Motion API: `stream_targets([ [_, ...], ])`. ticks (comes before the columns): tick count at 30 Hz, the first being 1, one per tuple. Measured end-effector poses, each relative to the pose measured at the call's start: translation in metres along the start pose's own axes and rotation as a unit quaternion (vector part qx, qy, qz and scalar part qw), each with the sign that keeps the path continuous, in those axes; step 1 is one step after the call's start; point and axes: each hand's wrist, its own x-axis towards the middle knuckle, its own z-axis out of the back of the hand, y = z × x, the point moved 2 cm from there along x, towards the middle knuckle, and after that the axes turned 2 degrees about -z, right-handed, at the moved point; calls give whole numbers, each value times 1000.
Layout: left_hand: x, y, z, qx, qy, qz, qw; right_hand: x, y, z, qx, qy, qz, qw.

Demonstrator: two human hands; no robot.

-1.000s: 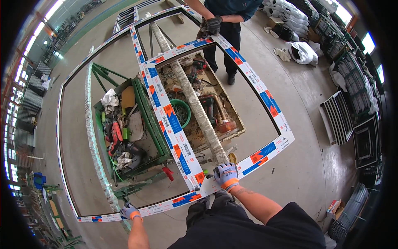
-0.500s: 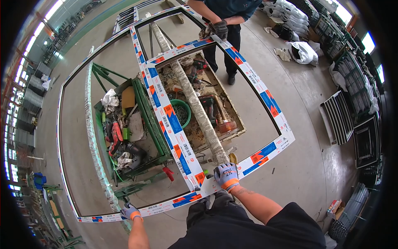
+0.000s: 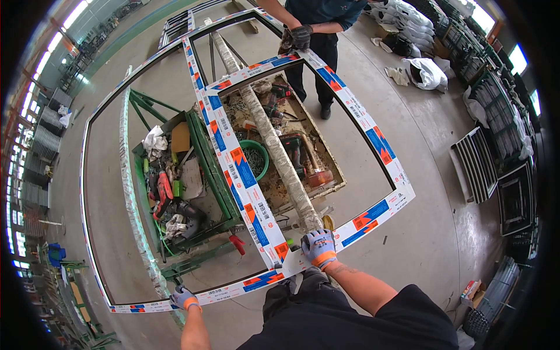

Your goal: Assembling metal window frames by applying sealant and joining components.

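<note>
A large window frame, wrapped in white film with blue and orange print, lies across padded support bars. My left hand, in a grey glove with an orange cuff, grips its near edge towards the left corner. Further right, my right hand, gloved alike, has its fingers curled over the near bar beside the joint with a crossbar. Its fingers reach the end of a wrapped support bar. A co-worker's dark-gloved hands are together by the frame's far side, holding something like a dark cloth.
Beneath the frame, a green cart carries power tools and rags. Alongside it, a wooden tray holds drills, loose screws and a green bowl. Racks of profiles and white bags line the right side.
The co-worker's hands have moved slightly up and left, away from the frame's bar. My two hands and the frame stay almost where they were.
</note>
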Motion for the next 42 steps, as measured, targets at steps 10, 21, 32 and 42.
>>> stream_targets([
  [10, -3, -8, 10, -24, 18, -10, 1000, 0, 2, 7, 9, 8, -2, 1000],
  [21, -3, -5, 8, 1, -16, -17, 1000, 0, 2, 5, 11, 11, -1, 1000],
  [32, -4, -15, 17, -12, 42, -10, 999, 0, 1, 6, 5, -4, 6, 1000],
  [42, -1, -3, 4, 11, 16, 11, 1000, 0, 0, 1, 13, 6, -2, 1000],
])
